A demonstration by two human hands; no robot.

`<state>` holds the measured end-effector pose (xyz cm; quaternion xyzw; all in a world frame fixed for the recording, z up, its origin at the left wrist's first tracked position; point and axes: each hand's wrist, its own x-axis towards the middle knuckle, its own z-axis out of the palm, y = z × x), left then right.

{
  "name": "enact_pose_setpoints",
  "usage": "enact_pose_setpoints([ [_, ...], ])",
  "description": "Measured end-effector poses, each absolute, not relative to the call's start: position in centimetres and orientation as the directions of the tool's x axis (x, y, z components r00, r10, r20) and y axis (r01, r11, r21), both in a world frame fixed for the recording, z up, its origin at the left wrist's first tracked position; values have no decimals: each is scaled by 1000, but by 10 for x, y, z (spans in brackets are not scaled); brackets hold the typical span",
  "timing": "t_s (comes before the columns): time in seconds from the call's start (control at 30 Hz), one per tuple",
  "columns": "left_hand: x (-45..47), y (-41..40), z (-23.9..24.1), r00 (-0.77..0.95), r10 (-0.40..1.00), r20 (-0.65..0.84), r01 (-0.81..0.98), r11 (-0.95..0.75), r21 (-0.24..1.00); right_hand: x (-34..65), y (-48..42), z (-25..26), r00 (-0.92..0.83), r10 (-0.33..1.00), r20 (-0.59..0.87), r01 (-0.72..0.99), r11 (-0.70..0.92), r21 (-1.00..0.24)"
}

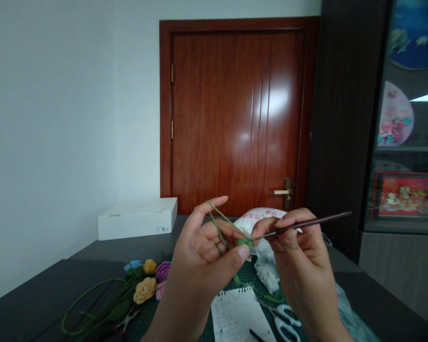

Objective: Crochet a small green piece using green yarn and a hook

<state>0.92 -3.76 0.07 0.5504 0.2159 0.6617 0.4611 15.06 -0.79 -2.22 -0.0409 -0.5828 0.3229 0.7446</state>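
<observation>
Between the thumb and fingers of my left hand (207,242) is a small piece of green crochet work (244,242). Green yarn (219,207) loops over that hand's raised index finger and runs down to the piece. My right hand (301,256) grips a crochet hook (314,222) with a dark handle, held nearly level. The hook's metal tip meets the green piece at its right edge; the exact stitch is too small to make out.
Crocheted flowers (145,290) with green stems lie at the left near pliers (126,319). Below my hands are a spiral notepad (239,313), white-handled scissors (287,323) and a green cutting mat (203,332). A white box (137,218) and a plastic bag (262,214) stand behind.
</observation>
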Motion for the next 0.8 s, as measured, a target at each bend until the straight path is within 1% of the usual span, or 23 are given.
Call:
enact_pose_setpoints([
  [0.1, 10, -39, 2, 27, 852, 523, -358, -481, 801, 154, -8, -19, 93, 476, 874, -372, 831, -413],
  [0.2, 11, -40, 3, 23, 852, 524, -350, -484, 802, 158, -9, -18, 98, 359, 928, -277, 906, -321],
  [0.27, 13, -42, 4, 15, 853, 521, -337, -487, 806, 162, -11, -19, 104, 270, 957, -172, 953, -251],
  [0.33, 14, -44, 4, -1, 853, 522, -320, -495, 808, 166, -14, -19, 44, 148, 988, -15, 989, -148],
  [0.43, 15, -45, 2, -35, 840, 542, -302, -526, 795, 171, -21, -15, -148, -49, 988, 268, 959, 88],
  [0.5, 13, -43, 0, -21, 834, 551, -339, -524, 781, 171, -25, -11, -205, -101, 974, 398, 900, 177],
  [0.57, 11, -37, -3, 87, 836, 542, -431, -459, 777, 168, -26, -8, -205, -130, 970, 441, 873, 210],
  [0.6, 10, -34, -5, 167, 830, 533, -480, -404, 779, 167, -25, -7, -202, -139, 970, 444, 869, 217],
  [0.63, 9, -31, -6, 246, 813, 527, -511, -353, 784, 165, -23, -8, -196, -145, 970, 443, 870, 219],
  [0.67, 9, -29, -8, 278, 807, 522, -523, -329, 787, 164, -20, -9, -189, -150, 971, 436, 873, 220],
  [0.73, 10, -28, -9, 264, 816, 515, -520, -329, 788, 164, -13, -14, -172, -145, 974, 410, 889, 205],
  [0.8, 13, -30, -10, 195, 837, 512, -503, -363, 784, 164, -6, -21, -141, -141, 980, 337, 924, 181],
])
